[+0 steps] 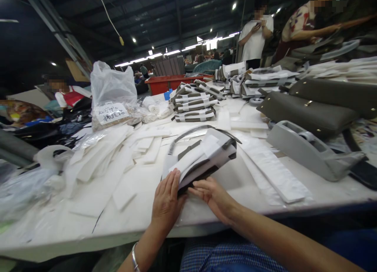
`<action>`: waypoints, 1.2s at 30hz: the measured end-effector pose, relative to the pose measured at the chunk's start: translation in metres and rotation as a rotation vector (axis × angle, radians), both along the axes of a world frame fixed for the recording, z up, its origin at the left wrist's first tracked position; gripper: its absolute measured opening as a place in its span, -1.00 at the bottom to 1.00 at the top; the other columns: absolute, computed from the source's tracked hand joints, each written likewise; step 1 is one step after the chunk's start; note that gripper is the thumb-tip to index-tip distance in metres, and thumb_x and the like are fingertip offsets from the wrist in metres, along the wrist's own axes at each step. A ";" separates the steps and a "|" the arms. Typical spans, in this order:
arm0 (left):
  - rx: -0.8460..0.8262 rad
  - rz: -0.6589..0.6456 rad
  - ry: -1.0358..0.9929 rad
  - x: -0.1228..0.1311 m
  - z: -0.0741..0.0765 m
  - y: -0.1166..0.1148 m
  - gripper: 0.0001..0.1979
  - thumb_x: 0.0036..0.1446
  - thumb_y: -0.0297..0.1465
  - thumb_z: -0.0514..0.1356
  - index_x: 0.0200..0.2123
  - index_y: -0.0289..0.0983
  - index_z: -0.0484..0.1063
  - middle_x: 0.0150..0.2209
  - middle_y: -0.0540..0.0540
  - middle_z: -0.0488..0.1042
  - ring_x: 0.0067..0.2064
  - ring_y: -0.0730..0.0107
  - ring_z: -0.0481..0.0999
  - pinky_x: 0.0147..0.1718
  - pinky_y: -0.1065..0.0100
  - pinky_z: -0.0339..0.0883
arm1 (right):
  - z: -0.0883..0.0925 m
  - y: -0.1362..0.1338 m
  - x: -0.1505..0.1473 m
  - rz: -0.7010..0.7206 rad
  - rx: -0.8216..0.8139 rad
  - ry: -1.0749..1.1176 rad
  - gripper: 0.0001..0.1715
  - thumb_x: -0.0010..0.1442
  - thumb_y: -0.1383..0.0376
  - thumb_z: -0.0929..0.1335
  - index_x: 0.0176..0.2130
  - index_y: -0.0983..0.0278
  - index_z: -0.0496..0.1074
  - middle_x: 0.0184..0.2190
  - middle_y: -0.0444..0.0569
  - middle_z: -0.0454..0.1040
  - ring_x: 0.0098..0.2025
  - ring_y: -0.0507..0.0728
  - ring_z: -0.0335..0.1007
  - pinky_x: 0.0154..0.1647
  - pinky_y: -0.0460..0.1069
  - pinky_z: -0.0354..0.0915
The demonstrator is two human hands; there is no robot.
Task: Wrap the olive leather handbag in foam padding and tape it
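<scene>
Two bare hands at the near end of a wrapped handbag (220, 157) on a white table (135, 228).
The dark bag lies tilted near the table's front edge, covered with white sheeting, its strap (182, 135) arching behind it. The left hand (168, 193) grips the near end, fingers flat together on top, thumb partly hidden at the underside. The right hand (214, 198) meets the lower edge with bent fingers; whether they pinch it, I cannot tell. White sheets (97, 158) spread to the left below a labelled plastic bag (113, 87); a stack of wrapped bags (194, 105) stands behind. To the right are a white strip (275, 171), a grey tape dispenser (309, 152) and olive-brown handbags (306, 113).
</scene>
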State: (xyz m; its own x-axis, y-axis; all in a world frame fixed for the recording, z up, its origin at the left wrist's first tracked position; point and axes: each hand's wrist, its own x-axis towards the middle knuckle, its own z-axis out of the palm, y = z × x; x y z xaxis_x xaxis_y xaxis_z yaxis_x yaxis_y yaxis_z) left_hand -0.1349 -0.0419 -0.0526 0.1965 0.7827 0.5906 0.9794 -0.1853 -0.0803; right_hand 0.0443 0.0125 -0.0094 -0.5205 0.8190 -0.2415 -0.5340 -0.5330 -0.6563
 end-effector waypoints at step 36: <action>0.181 0.145 -0.279 0.008 -0.010 0.018 -0.35 0.28 -0.43 0.16 0.38 -0.05 0.04 0.24 -0.07 0.36 0.16 0.15 0.46 0.09 0.17 0.39 | -0.024 0.139 0.220 -0.265 1.445 -1.469 -0.71 0.31 0.13 0.31 -0.24 0.13 0.62 -0.13 -0.02 0.64 -0.01 0.26 0.53 0.26 0.30 0.19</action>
